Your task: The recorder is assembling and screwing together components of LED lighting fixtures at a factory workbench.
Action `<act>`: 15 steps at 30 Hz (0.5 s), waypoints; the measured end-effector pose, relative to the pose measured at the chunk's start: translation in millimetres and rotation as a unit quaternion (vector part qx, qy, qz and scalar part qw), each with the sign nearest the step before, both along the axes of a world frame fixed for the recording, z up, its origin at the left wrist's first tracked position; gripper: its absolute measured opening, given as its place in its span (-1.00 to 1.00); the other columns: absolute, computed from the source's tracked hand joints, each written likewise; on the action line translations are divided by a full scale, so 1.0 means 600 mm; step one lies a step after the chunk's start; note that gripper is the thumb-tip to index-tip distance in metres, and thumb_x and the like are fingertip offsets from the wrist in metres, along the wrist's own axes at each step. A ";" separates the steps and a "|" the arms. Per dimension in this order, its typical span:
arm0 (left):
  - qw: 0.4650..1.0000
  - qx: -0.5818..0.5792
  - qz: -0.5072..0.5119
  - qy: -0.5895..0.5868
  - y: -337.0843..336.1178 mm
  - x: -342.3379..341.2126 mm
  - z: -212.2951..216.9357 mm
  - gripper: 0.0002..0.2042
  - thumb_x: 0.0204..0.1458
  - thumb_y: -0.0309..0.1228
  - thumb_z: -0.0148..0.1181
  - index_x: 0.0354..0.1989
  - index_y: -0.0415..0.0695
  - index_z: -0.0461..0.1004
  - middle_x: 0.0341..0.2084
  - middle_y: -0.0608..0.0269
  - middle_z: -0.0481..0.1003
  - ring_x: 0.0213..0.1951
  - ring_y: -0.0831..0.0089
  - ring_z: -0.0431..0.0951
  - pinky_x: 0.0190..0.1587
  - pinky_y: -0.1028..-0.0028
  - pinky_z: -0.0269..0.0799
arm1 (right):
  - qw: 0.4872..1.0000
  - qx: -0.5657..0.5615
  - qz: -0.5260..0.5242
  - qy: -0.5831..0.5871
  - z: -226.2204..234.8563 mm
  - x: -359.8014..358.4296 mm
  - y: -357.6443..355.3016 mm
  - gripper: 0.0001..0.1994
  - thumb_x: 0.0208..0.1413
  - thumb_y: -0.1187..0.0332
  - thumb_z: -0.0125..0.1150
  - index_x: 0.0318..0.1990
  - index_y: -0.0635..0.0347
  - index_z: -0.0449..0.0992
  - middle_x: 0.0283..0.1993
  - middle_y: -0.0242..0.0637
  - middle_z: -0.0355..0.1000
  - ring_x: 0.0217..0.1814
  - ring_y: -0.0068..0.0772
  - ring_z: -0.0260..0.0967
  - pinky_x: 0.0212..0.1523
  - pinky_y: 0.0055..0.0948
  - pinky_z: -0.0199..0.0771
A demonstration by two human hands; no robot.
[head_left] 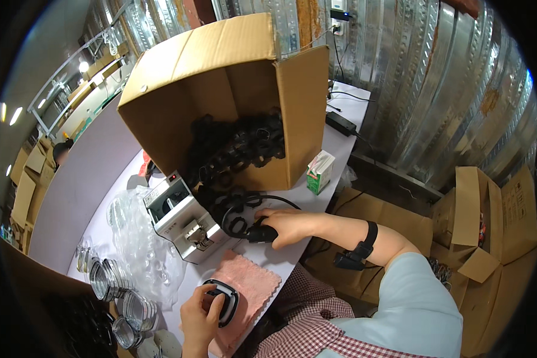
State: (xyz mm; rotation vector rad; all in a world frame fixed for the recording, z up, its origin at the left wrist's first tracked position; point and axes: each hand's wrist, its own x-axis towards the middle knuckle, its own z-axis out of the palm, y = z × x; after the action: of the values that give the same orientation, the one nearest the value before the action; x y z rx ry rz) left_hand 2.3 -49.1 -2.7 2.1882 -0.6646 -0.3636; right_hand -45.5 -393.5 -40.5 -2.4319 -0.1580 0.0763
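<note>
Your left hand (201, 319) grips a black frame (224, 301) over the pink cloth (250, 283); right hand (286, 227) closes on a black part (261, 232) below the tipped box (221, 77). Keep frame flat, pull straight.

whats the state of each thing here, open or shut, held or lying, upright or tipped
cardboard box: tipped on its side, open toward the person, black parts spilling out
left hand: holding a black frame over the pink cloth
pink cloth: lying flat on the table
right hand: gripping a black part by the pile
grey machine: standing on the table, small red light showing
small green and white carton: upright
</note>
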 end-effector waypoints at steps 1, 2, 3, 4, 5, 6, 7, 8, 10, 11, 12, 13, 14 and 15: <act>1.000 -0.003 0.002 -0.003 -0.001 -0.001 -0.003 -0.73 0.08 -0.41 0.37 -0.06 -0.20 0.59 -0.55 0.16 0.62 -0.53 0.47 0.61 -0.41 0.50 0.46 | 1.000 0.003 0.001 -0.002 -0.002 -0.002 -0.002 -0.43 -0.19 0.25 0.36 0.01 0.45 0.57 0.36 0.01 0.29 0.31 0.04 0.34 0.31 -0.27 0.36; 1.000 0.002 0.006 -0.003 -0.004 -0.002 -0.002 -0.73 0.08 -0.41 0.37 -0.06 -0.20 0.59 -0.55 0.16 0.62 -0.53 0.47 0.61 -0.41 0.50 0.46 | 1.000 0.017 0.006 0.003 -0.007 -0.005 -0.003 -0.43 -0.20 0.26 0.36 0.03 0.39 0.57 0.36 -0.01 0.28 0.33 0.02 0.33 0.31 -0.26 0.36; 1.000 0.012 -0.007 -0.013 -0.010 -0.001 0.000 -0.74 0.08 -0.42 0.37 -0.06 -0.20 0.59 -0.55 0.17 0.62 -0.52 0.47 0.61 -0.41 0.49 0.46 | 0.999 0.032 0.012 0.009 -0.011 -0.010 -0.003 -0.43 -0.21 0.28 0.37 0.05 0.34 0.57 0.37 -0.03 0.28 0.34 0.01 0.32 0.31 -0.26 0.35; 0.999 0.022 -0.021 -0.023 -0.016 -0.001 0.005 -0.74 0.08 -0.42 0.37 -0.06 -0.20 0.58 -0.55 0.17 0.62 -0.52 0.47 0.60 -0.40 0.49 0.47 | 0.999 0.037 0.018 0.009 -0.012 -0.020 -0.006 -0.43 -0.21 0.28 0.37 0.05 0.34 0.57 0.37 -0.03 0.28 0.34 0.01 0.32 0.31 -0.26 0.35; 0.999 0.024 -0.023 -0.019 -0.028 -0.005 0.014 -0.75 0.09 -0.43 0.37 -0.06 -0.21 0.58 -0.55 0.19 0.62 -0.51 0.51 0.59 -0.40 0.49 0.46 | 0.998 0.052 -0.012 0.016 -0.008 -0.039 -0.014 -0.42 -0.20 0.28 0.37 0.06 0.35 0.56 0.37 -0.03 0.27 0.34 0.01 0.32 0.32 -0.27 0.34; 0.999 0.027 -0.018 -0.021 -0.033 -0.008 0.018 -0.75 0.09 -0.43 0.37 -0.06 -0.21 0.58 -0.55 0.19 0.62 -0.51 0.51 0.59 -0.40 0.49 0.46 | 0.997 0.065 -0.039 0.022 0.000 -0.056 -0.018 -0.42 -0.19 0.28 0.36 0.08 0.35 0.55 0.38 -0.03 0.26 0.35 0.01 0.32 0.33 -0.27 0.34; 1.000 0.019 -0.022 -0.009 -0.036 -0.011 0.021 -0.75 0.10 -0.43 0.36 -0.06 -0.20 0.58 -0.55 0.19 0.61 -0.51 0.52 0.59 -0.40 0.49 0.46 | 0.995 0.077 -0.055 0.022 0.008 -0.077 -0.020 -0.41 -0.18 0.27 0.36 0.08 0.35 0.55 0.37 -0.02 0.27 0.34 0.01 0.32 0.34 -0.27 0.33; 0.999 0.011 -0.030 0.003 -0.041 -0.014 0.023 -0.75 0.10 -0.43 0.36 -0.06 -0.20 0.58 -0.55 0.19 0.61 -0.51 0.53 0.59 -0.40 0.49 0.46 | 0.993 0.090 -0.073 0.021 0.020 -0.102 -0.026 -0.41 -0.17 0.26 0.36 0.09 0.35 0.55 0.36 -0.02 0.28 0.34 0.01 0.32 0.34 -0.27 0.33; 0.999 0.024 -0.018 0.010 -0.027 -0.015 0.023 -0.75 0.11 -0.43 0.36 -0.05 -0.20 0.58 -0.54 0.19 0.61 -0.50 0.55 0.59 -0.39 0.51 0.47 | 0.977 0.182 -0.106 0.028 0.046 -0.142 -0.022 -0.44 -0.15 0.30 0.38 0.08 0.35 0.55 0.36 -0.05 0.28 0.33 -0.07 0.33 0.31 -0.30 0.34; 1.000 0.019 -0.013 0.009 -0.019 -0.017 0.022 -0.75 0.11 -0.43 0.36 -0.05 -0.21 0.58 -0.53 0.18 0.62 -0.49 0.54 0.60 -0.38 0.51 0.48 | 0.982 0.165 -0.085 -0.030 0.044 -0.170 -0.033 -0.42 -0.11 0.43 0.38 0.16 0.35 0.48 0.28 -0.13 0.40 0.15 -0.25 0.47 0.17 -0.38 0.47; 1.000 0.016 0.000 0.008 -0.006 -0.017 0.019 -0.75 0.11 -0.44 0.36 -0.05 -0.21 0.58 -0.53 0.17 0.62 -0.48 0.54 0.61 -0.37 0.52 0.49 | 0.926 0.337 -0.149 0.086 0.088 -0.198 -0.022 -0.47 -0.05 0.46 0.38 0.15 0.33 0.47 0.23 -0.18 0.45 -0.13 -0.37 0.56 -0.10 -0.41 0.57; 1.000 0.014 0.001 0.008 0.004 -0.018 0.018 -0.75 0.11 -0.44 0.36 -0.05 -0.21 0.58 -0.53 0.17 0.62 -0.48 0.54 0.61 -0.37 0.52 0.49 | 0.895 0.401 -0.181 0.074 0.092 -0.234 -0.028 -0.40 -0.02 0.57 0.34 0.26 0.29 0.38 0.12 -0.28 0.53 -0.28 -0.52 0.55 -0.24 -0.48 0.59; 1.000 0.009 0.011 0.015 0.016 -0.018 0.019 -0.75 0.11 -0.44 0.36 -0.06 -0.23 0.58 -0.52 0.17 0.63 -0.48 0.53 0.62 -0.37 0.51 0.50 | 0.878 0.424 -0.209 0.067 0.104 -0.267 -0.038 -0.33 -0.01 0.59 0.34 0.31 0.31 0.29 0.07 -0.28 0.57 -0.32 -0.48 0.56 -0.30 -0.49 0.59; 1.000 0.003 0.018 0.022 0.028 -0.018 0.020 -0.75 0.11 -0.45 0.36 -0.06 -0.25 0.57 -0.52 0.16 0.63 -0.47 0.52 0.63 -0.36 0.51 0.51 | 0.861 0.441 -0.243 0.072 0.120 -0.300 -0.049 -0.34 -0.02 0.58 0.34 0.31 0.35 0.29 0.10 -0.22 0.57 -0.31 -0.46 0.58 -0.34 -0.51 0.60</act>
State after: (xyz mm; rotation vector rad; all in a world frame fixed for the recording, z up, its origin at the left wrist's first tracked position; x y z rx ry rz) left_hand -8.5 -32.4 9.5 2.1886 -0.6005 -0.3944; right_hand -225.2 -422.6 31.3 -1.4740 0.4136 -0.0396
